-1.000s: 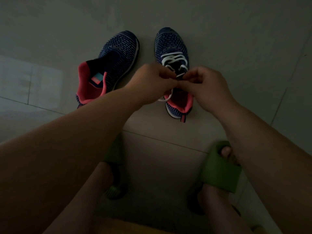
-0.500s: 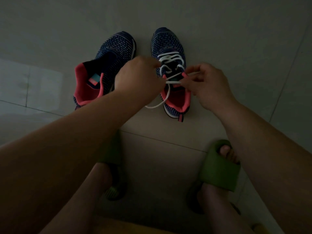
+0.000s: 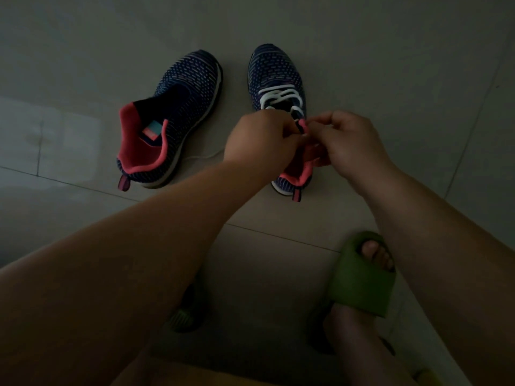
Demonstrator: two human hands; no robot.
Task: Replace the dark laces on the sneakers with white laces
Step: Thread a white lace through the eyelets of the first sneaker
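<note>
Two dark blue knit sneakers with pink linings stand on the floor. The left sneaker [image 3: 178, 112] has no lace in it. The right sneaker [image 3: 274, 71] carries a white lace [image 3: 278, 96] crossed through its front eyelets. My left hand [image 3: 259, 140] and my right hand [image 3: 351, 143] meet over the right sneaker's tongue, fingers curled, each pinching the white lace. A loose end of the lace [image 3: 206, 156] trails on the floor left of my left hand. The rear eyelets are hidden under my hands.
The floor is pale tile [image 3: 390, 51] with grout lines. My right foot in a green slide sandal [image 3: 359, 277] is near the bottom right; the other sandal [image 3: 184, 316] shows partly under my left forearm. The light is dim.
My hands have come back together over the right sneaker's tongue. The lace end has been drawn out to the left and now lies on the floor.
</note>
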